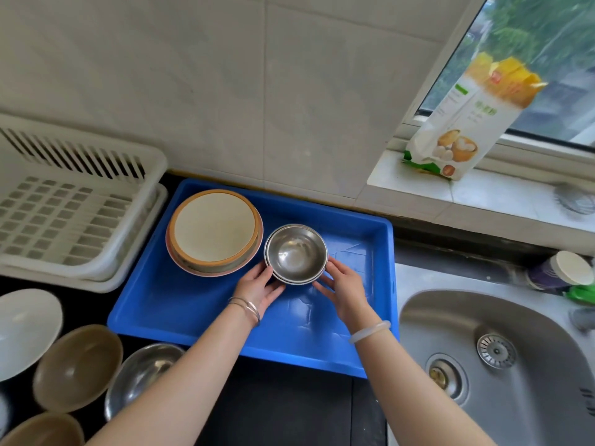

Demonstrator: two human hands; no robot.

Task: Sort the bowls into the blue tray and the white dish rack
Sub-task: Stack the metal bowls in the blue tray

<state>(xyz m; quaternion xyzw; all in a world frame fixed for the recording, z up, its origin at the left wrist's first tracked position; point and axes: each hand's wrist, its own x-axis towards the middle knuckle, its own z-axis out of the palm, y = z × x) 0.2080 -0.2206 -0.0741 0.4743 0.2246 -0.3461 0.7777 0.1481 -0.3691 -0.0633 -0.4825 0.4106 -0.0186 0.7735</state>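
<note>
A stack of small steel bowls (295,252) sits in the right half of the blue tray (180,310). My left hand (257,289) holds its left side and my right hand (343,284) its right side, thumbs by the rim and fingers under the lower edge. A cream bowl with an orange rim (214,231) rests on a pink plate in the tray's far left corner. The white dish rack (74,217) stands to the left with nothing in it. On the dark counter at lower left lie a white bowl (25,329), two tan bowls (77,366) (45,431) and a steel bowl (141,375).
A steel sink (502,358) lies to the right of the tray, with a capped bottle (560,270) on its far edge. A flour bag (467,117) leans on the windowsill. A tiled wall rises behind the tray and rack.
</note>
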